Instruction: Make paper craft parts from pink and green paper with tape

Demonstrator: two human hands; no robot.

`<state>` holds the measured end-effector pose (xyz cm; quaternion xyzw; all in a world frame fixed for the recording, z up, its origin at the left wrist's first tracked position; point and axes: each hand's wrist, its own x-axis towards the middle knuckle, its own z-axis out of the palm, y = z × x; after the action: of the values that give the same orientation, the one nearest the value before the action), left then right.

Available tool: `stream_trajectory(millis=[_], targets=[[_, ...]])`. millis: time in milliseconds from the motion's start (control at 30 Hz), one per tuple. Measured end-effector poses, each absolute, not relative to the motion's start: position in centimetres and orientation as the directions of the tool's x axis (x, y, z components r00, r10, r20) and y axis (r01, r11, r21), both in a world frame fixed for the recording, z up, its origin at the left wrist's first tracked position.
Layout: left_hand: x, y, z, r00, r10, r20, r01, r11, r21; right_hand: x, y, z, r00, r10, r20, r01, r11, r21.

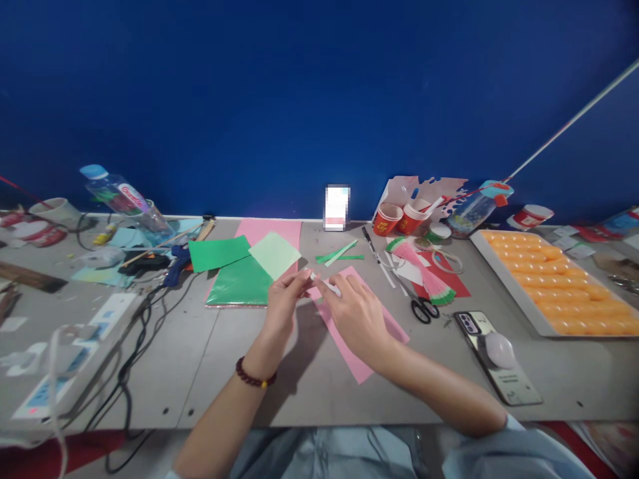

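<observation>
My left hand (285,299) is closed, its thumb and fingertips pinched on one end of a small slim white piece (329,285). From the other side, my right hand (358,318) has its fingers closed around the same piece. Its exact kind is too small and covered to make out. Beneath my right hand lies a pink paper sheet (397,331), partly hidden by it. Beyond my left hand, a pale green paper square (274,254) overlaps a green paper rectangle (219,253) and a green pack (239,286).
Black-handled scissors (424,310), a pen (370,243) and a pink-green paper fan (422,269) lie to the right. Farther right are a phone (514,382) and a tray of orange balls (554,283). A power strip (82,356) with cables stands left; a lit phone screen (337,206) faces me.
</observation>
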<state>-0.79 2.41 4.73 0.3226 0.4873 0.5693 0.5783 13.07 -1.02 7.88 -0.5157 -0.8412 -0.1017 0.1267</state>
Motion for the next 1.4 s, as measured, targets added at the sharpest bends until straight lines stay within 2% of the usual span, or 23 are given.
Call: stream_trajectory(millis=[167,367,533,833,1033,1200,1400], targets=[[-0.9,2.5,4.6,-0.111,0.969,-0.223,-0.378,0.166,0.911,13.1,-1.0,8.0,-0.432,0.85,0.302,0.896,0.443,0.034],[-0.8,2.3,5.1,-0.192,0.967,-0.169,-0.307,0.104,0.946,13.1,-1.1,8.1,-0.444,0.842,0.306,0.887,0.461,0.018],[-0.7,2.2,5.3,-0.238,0.964,-0.115,-0.273,0.047,0.961,12.8,-1.2,8.2,-0.451,0.834,0.319,0.887,0.458,0.058],[-0.5,2.2,5.1,-0.073,0.986,-0.151,-0.413,0.107,0.905,13.1,-1.0,7.8,-0.417,0.809,0.413,0.902,0.425,0.078],[-0.3,2.1,4.7,-0.003,0.99,-0.144,-0.342,0.134,0.93,13.4,-0.7,7.5,-0.387,0.799,0.46,0.907,0.419,0.036],[-0.1,2.2,4.4,-0.026,0.993,-0.111,-0.326,0.096,0.94,13.6,-0.4,7.7,-0.365,0.796,0.483,0.899,0.436,-0.038],[0.2,1.9,4.8,-0.006,1.0,0.03,-0.279,-0.03,0.96,13.9,0.2,8.0,-0.32,0.815,0.483,0.895,0.427,-0.127]])
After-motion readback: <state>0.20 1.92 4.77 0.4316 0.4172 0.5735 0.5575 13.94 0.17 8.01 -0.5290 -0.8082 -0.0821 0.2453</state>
